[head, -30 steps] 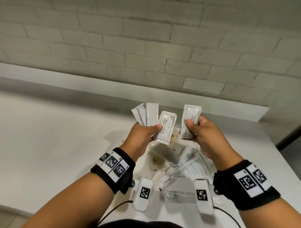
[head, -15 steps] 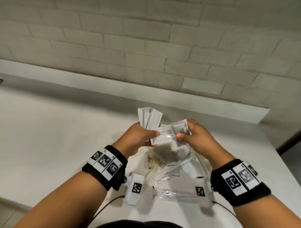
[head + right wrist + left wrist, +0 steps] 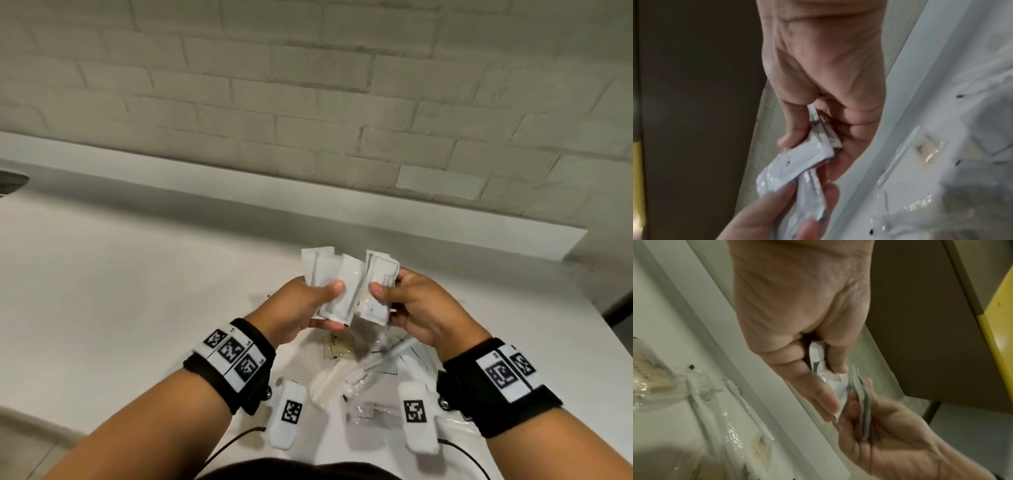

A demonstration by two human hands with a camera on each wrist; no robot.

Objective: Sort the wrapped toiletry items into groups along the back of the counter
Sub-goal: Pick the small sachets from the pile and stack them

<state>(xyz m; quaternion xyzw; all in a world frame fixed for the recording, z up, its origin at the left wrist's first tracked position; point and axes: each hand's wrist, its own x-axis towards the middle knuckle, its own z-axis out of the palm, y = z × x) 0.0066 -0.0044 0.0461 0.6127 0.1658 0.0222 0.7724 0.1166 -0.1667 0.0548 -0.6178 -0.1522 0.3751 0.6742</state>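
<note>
My left hand (image 3: pixel 330 305) grips a fan of plain white sachets (image 3: pixel 322 270) between thumb and fingers, above the counter (image 3: pixel 137 291). Right beside it, my right hand (image 3: pixel 385 301) pinches printed white sachets (image 3: pixel 382 274); the two bundles almost touch. In the left wrist view the left hand (image 3: pixel 818 369) clamps the white sachets (image 3: pixel 817 353), with the right hand's sachets (image 3: pixel 861 402) edge-on below. In the right wrist view the right hand (image 3: pixel 813 142) pinches its sachets (image 3: pixel 803 160). Under both hands lies a loose pile of clear-wrapped items (image 3: pixel 370 370).
A low white ledge (image 3: pixel 308 202) runs along the back of the counter under a brick wall. The counter's right edge (image 3: pixel 603 329) is close to the right hand. A dark rim (image 3: pixel 10 181) shows at the far left.
The hands, held apart and higher a second ago with one printed sachet each, have come down and together. The two bundles now sit side by side.
</note>
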